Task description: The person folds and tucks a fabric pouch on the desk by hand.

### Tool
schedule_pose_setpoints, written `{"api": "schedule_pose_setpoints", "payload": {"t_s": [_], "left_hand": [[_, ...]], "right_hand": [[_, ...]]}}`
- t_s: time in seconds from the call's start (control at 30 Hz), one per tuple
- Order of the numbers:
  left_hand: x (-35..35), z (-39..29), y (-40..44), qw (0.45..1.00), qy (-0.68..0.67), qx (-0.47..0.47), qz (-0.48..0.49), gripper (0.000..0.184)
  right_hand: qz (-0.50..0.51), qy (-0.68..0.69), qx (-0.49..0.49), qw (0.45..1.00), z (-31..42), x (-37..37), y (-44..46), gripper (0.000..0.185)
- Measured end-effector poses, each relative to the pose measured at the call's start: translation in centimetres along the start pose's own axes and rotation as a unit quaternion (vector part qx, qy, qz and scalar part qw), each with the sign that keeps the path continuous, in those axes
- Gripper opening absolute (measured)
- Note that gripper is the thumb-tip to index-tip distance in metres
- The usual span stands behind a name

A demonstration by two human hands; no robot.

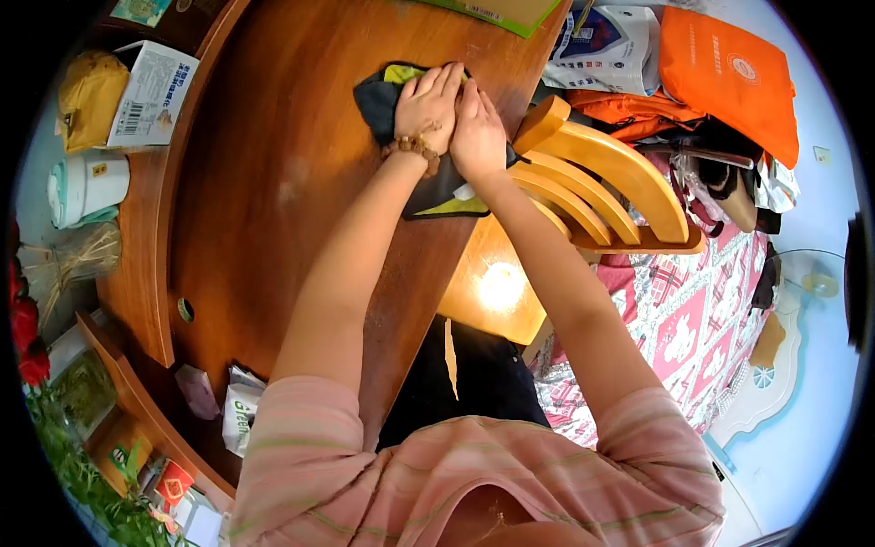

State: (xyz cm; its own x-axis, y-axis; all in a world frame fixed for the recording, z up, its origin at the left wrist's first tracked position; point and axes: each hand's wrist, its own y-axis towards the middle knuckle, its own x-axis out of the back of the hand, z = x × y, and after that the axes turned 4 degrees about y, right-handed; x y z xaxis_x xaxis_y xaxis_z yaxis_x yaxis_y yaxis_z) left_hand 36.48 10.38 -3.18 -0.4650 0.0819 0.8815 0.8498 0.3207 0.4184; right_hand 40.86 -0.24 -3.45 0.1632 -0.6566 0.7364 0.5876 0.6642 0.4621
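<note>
A dark grey cloth with a yellow-green side [375, 108] lies spread and slightly rumpled on a brown wooden desk [283, 118]. My left hand [427, 111], with a beaded bracelet [416, 148] on its wrist, rests flat on the cloth with fingers stretched out. Close beside it, my right hand [478, 137] also lies flat on the cloth, its fingers extended and the fingertips near the left hand's. Both palms face down, so the cloth under them is hidden. A small white tag [465, 192] shows on the cloth below the right wrist.
A wooden chair [629, 196] stands against the desk's right edge. A green box [501, 13] sits at the far end. On the left are a white carton [153, 96], a paper roll [96, 187] and a tissue pack [241, 415]. Orange bags [729, 77] lie beyond the chair.
</note>
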Motion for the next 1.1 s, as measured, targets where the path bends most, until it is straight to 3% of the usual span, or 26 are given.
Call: {"api": "schedule_pose_setpoints", "payload": {"t_s": [0.2,0.3,0.4,0.47,0.53,0.57,0.6,0.77,0.9,1.0,1.03,1.1], "left_hand": [[4.7,-3.5,-11.3,0.989,0.014,0.118,0.089,0.054],[4.9,-3.5,-11.1,0.986,0.024,0.123,0.110,0.054],[3.6,-1.4,-7.4,0.995,0.032,0.078,0.052,0.050],[2.9,0.1,-3.6,0.994,0.047,0.069,0.074,0.051],[2.2,0.7,-3.5,0.999,0.013,0.049,-0.009,0.050],[2.4,0.3,-4.4,0.997,0.064,0.043,0.000,0.048],[3.6,-0.3,-5.1,0.995,0.031,0.071,0.060,0.048],[6.1,-3.9,-12.8,0.996,0.018,0.054,0.075,0.050],[5.3,-2.6,-9.5,0.996,-0.005,0.010,0.087,0.051],[2.8,-1.6,-5.9,0.998,-0.056,-0.013,0.028,0.049],[2.9,-1.8,-6.0,0.999,0.007,-0.024,0.026,0.049],[4.0,-2.4,-7.4,0.998,0.006,-0.016,0.060,0.051]], "right_hand": [[0.070,0.021,0.001,0.997,5.6,2.4,-9.2,0.048],[0.045,0.019,0.048,0.998,5.2,2.0,-9.5,0.048],[0.058,-0.018,0.063,0.996,3.7,1.1,-5.0,0.050],[0.041,-0.029,0.050,0.997,2.3,-0.5,-2.0,0.049],[0.052,0.011,0.030,0.998,2.3,-0.6,-1.6,0.053],[0.043,0.007,0.034,0.998,2.9,-0.3,-2.0,0.053],[0.032,0.006,0.035,0.999,3.6,-0.1,-3.4,0.053],[0.061,0.036,0.037,0.997,6.1,2.1,-11.0,0.050],[0.048,0.017,0.017,0.999,4.8,2.3,-8.9,0.052],[0.030,0.001,-0.015,0.999,3.7,2.1,-5.7,0.051],[0.031,-0.010,-0.007,0.999,3.5,2.0,-6.3,0.052],[0.023,-0.020,0.006,1.000,4.0,2.0,-7.3,0.053]]}}
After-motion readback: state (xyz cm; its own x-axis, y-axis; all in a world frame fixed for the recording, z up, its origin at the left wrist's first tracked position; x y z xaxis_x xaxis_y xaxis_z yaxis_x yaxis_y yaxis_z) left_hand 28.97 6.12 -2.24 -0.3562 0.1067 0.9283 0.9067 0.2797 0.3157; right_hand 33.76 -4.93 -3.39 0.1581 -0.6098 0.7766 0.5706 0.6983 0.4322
